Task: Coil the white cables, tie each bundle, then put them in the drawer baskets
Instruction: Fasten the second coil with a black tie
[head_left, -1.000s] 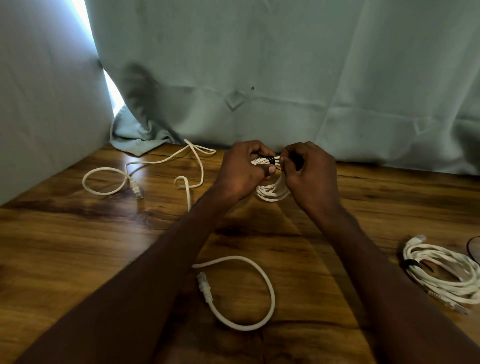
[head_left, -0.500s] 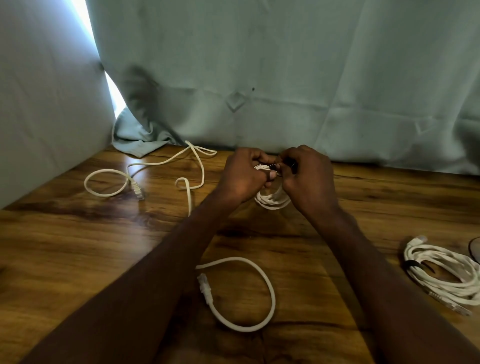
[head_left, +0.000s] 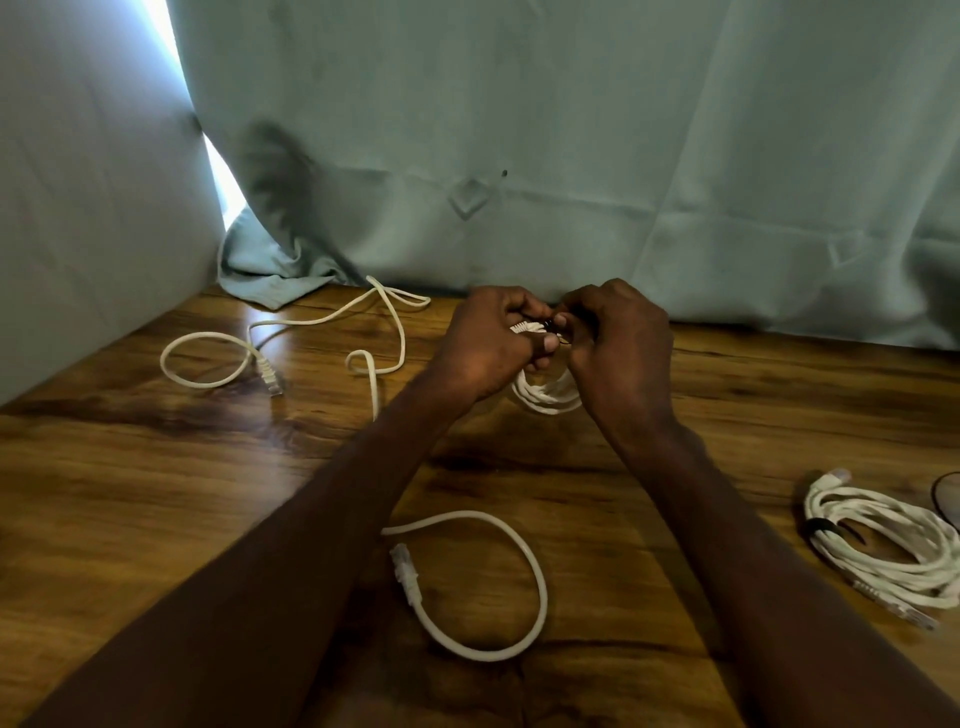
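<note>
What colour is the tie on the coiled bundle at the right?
Black, on the white bundle; head view.

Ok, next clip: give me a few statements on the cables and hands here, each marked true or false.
1. Both hands hold a small coiled cable above the table. True.
2. The left hand lies flat on the wood. False: it grips the coil, opposite the right hand.
3. A bundle with a black tie lies at the right edge. True.
4. Every cable on the table is already coiled. False: a loose cable sprawls at the far left, and a loose loop lies between the forearms.
5. A drawer basket stands beside the hands. False: none is in view.
</note>
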